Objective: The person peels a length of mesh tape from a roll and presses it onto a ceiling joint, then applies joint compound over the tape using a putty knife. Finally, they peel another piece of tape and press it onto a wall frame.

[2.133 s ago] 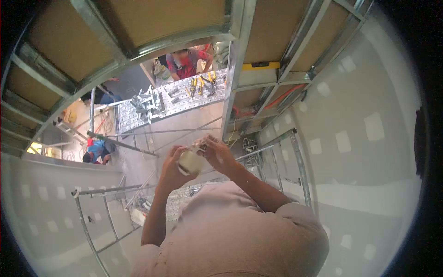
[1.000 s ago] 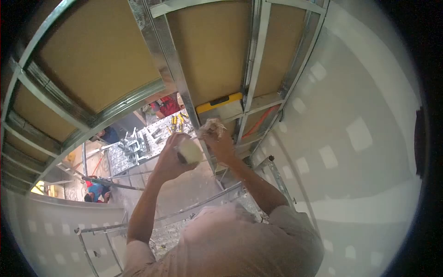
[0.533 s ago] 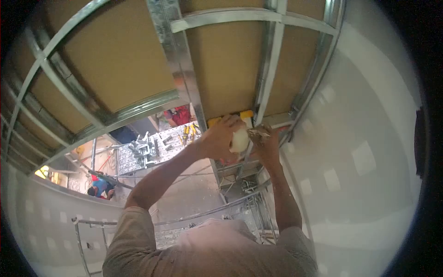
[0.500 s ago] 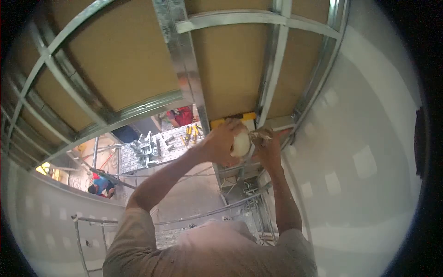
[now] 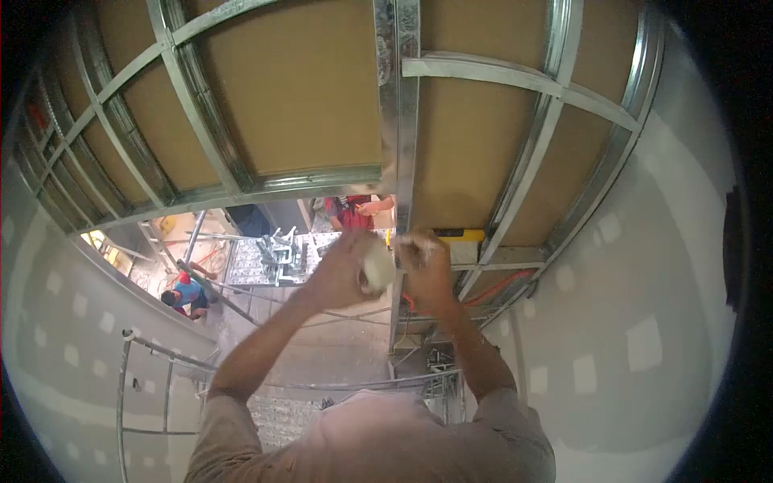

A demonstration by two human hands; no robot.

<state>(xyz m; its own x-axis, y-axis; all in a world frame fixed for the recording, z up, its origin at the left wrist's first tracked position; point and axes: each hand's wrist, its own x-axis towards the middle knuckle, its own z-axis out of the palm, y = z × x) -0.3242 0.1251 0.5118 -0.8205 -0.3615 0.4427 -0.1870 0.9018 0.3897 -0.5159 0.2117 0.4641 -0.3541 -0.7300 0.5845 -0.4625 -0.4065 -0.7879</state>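
Pale roll (image 5: 377,267), one: clamped in left hand (image 5: 341,270), raised before the metal framing (image 5: 408,145). Right hand (image 5: 429,270): just beside it, fingers blurred, grip not discernible. Yellow-and-black bar (image 5: 465,235), one: in the framing, beyond right hand.

Wearer's bare hands: two, left hand (image 5: 340,272) and right hand (image 5: 431,272), about centre. Pale roll (image 5: 377,266): one, between them. Yellow level (image 5: 469,235): one, 3 o'clock. Perforated metal platforms (image 5: 244,270): two, at 9 and 7 o'clock. Other people (image 5: 348,215) clearly seen: two, at 10 and between 8 and 9.
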